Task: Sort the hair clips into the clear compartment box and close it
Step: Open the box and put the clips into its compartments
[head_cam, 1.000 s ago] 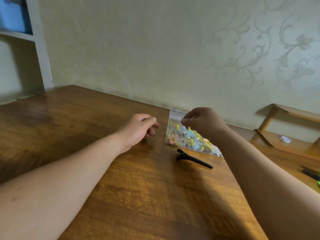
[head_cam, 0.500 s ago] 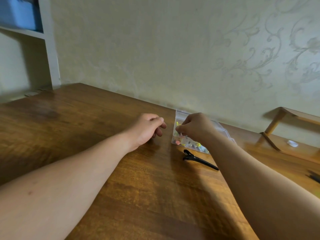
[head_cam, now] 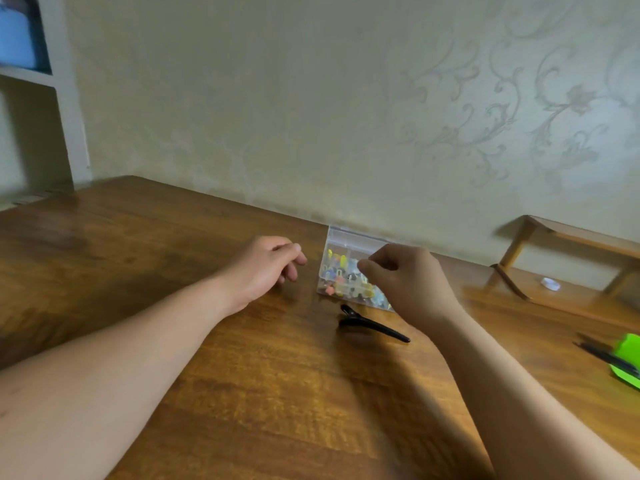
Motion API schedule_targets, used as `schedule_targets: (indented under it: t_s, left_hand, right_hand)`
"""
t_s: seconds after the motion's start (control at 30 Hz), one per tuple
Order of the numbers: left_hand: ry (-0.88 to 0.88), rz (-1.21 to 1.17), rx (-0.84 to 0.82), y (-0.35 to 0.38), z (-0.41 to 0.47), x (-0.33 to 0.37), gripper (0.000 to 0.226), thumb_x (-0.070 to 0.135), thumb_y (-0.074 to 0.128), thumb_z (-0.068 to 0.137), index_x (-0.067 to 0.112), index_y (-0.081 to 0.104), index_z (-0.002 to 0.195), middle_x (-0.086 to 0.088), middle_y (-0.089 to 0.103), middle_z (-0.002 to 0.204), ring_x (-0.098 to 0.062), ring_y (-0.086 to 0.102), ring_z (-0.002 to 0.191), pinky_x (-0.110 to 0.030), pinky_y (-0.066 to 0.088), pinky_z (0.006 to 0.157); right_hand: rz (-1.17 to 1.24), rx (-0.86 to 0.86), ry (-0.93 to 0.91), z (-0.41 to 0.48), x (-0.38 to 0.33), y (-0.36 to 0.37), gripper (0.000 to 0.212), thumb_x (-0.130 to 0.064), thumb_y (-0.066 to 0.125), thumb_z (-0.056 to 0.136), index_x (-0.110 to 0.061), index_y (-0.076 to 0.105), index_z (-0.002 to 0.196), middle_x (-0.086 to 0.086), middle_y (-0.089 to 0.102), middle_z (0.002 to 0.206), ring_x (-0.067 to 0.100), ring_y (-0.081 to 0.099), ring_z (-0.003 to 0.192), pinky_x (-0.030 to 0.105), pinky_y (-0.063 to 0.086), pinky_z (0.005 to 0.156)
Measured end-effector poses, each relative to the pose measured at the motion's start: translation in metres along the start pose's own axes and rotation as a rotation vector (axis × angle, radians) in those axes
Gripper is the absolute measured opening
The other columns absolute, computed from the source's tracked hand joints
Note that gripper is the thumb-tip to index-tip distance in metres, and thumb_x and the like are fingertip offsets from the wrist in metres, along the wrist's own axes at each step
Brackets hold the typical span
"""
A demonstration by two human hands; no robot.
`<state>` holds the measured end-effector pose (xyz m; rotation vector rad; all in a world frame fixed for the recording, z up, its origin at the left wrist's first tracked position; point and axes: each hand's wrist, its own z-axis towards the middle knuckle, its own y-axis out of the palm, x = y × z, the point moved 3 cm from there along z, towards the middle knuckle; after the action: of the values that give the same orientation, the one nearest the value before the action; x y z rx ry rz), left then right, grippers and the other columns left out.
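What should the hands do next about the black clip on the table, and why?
Probably the right hand should move toward the person and pick up the black clip. It lies on the table just in front of the clear box, outside it, while the colourful clips sit inside and the box looks open. Whether that hand pinches something now, I cannot tell.

The glossy brown wooden table [head_cam: 242,393] carries a clear plastic compartment box [head_cam: 341,237] of coloured clips [head_cam: 343,262] against the wall. A long black hair clip [head_cam: 372,325] lies just in front of it. Towards the right stand a small wooden rack [head_cam: 571,234] and a bright green object [head_cam: 628,355].
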<state>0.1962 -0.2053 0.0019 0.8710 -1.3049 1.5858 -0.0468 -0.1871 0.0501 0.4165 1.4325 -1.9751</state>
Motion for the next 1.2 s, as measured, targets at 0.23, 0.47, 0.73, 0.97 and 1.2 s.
schedule_targets:
  t_s: [0.23, 0.47, 0.73, 0.97, 1.2]
  left_hand:
    - [0.007, 0.025, 0.009, 0.002, -0.004, 0.003, 0.035, 0.027, 0.048, 0.113, 0.016, 0.078, 0.100, -0.012, 0.072, 0.091, -0.019, 0.065, 0.083, -0.030, 0.049, 0.075]
    - [0.027, 0.064, 0.004, 0.002, -0.002, -0.003, 0.035, 0.027, 0.049, 0.112, 0.019, 0.079, 0.096, -0.008, 0.072, 0.084, -0.019, 0.065, 0.080, -0.030, 0.051, 0.074]
    - [0.211, 0.207, -0.093, 0.017, -0.021, 0.020, 0.033, 0.044, 0.052, 0.108, 0.026, 0.072, 0.089, 0.004, 0.069, 0.080, -0.009, 0.064, 0.078, -0.037, 0.049, 0.076]
    - [0.314, 0.234, -0.175, 0.040, -0.036, 0.040, 0.020, 0.039, 0.058, 0.108, 0.031, 0.071, 0.095, 0.006, 0.072, 0.084, -0.010, 0.063, 0.079, -0.039, 0.048, 0.072]
    - [0.460, 0.341, -0.052, 0.033, -0.033, 0.043, 0.014, 0.030, 0.059, 0.108, 0.031, 0.073, 0.109, 0.013, 0.068, 0.097, -0.006, 0.064, 0.091, -0.026, 0.054, 0.075]
  right_hand:
    - [-0.263, -0.294, -0.110, -0.024, -0.002, 0.005, 0.025, -0.049, 0.071, 0.096, -0.036, 0.076, 0.118, -0.020, 0.074, 0.110, 0.003, 0.065, 0.096, 0.027, 0.056, 0.085]
    - [-0.373, -0.462, -0.212, -0.027, -0.004, 0.015, 0.037, -0.032, 0.069, 0.102, -0.041, 0.067, 0.138, -0.007, 0.068, 0.129, 0.018, 0.063, 0.114, 0.037, 0.055, 0.097]
    - [-0.084, -0.129, -0.202, -0.022, -0.003, 0.009, 0.036, -0.033, 0.068, 0.097, -0.030, 0.067, 0.133, -0.009, 0.071, 0.107, 0.008, 0.064, 0.086, 0.020, 0.048, 0.073]
    - [0.477, -0.046, -0.021, -0.022, -0.004, -0.004, 0.021, -0.008, 0.066, 0.095, -0.018, 0.059, 0.111, 0.005, 0.075, 0.091, 0.022, 0.078, 0.077, 0.036, 0.063, 0.067]
    - [-0.098, -0.097, -0.271, -0.004, -0.006, -0.023, 0.005, -0.032, 0.075, 0.097, -0.037, 0.075, 0.098, -0.017, 0.064, 0.105, -0.001, 0.065, 0.094, 0.015, 0.051, 0.080]
